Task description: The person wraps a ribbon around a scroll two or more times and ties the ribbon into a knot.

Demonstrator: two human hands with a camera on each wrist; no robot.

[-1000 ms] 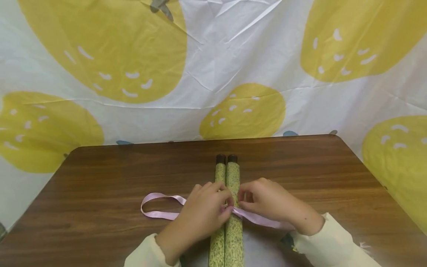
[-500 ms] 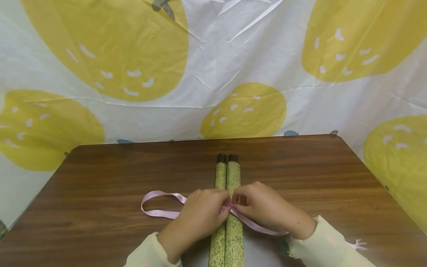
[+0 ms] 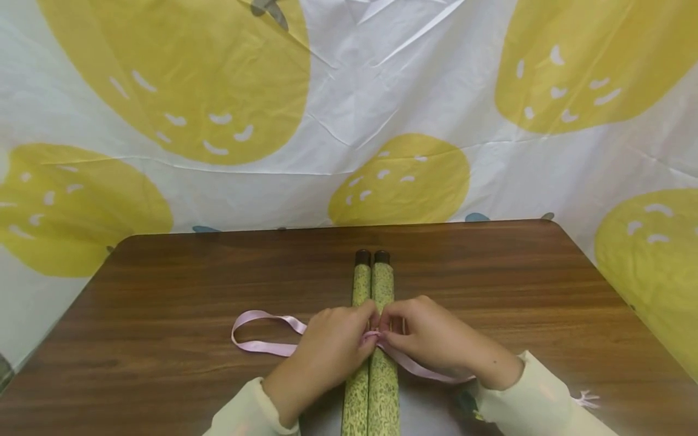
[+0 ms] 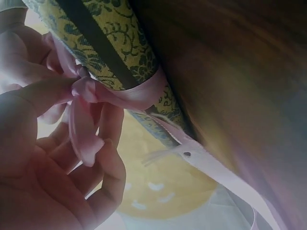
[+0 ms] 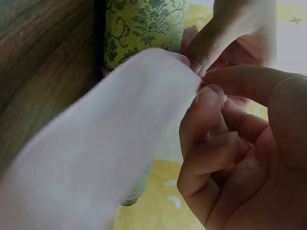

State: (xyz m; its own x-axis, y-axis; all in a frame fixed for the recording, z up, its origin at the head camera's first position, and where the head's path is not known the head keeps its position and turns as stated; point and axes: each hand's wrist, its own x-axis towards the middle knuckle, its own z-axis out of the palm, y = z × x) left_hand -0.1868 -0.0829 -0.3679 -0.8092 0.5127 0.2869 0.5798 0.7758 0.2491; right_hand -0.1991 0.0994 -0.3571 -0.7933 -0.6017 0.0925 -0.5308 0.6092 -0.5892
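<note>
A rolled scroll (image 3: 384,393) in yellow-green patterned fabric lies lengthwise on the table, its two rolls side by side with dark end caps. Around it passes a pink ribbon (image 4: 144,93), bunched into a knot or loop at the hands. My left hand (image 3: 329,342) pinches the ribbon at this bunch, over the scroll. From the other side my right hand (image 3: 431,333) pinches ribbon between thumb and index finger, close to the left fingertips. One ribbon loop (image 3: 253,347) lies left of the scroll; a long ribbon tail (image 5: 110,129) runs off beneath the right wrist. Fingers partly hide the knot.
The brown wood-grain table (image 3: 180,290) reaches back to a white hanging cloth (image 3: 349,109) with yellow fruit prints. White frayed threads (image 3: 586,399) show beside the right sleeve. Something pale grey (image 3: 422,412) lies right of the scroll, near the bottom edge.
My right hand has moved slightly left and now pinches ribbon beside the left fingertips. The ribbon bunch between the hands shows a little more. The scroll stays put.
</note>
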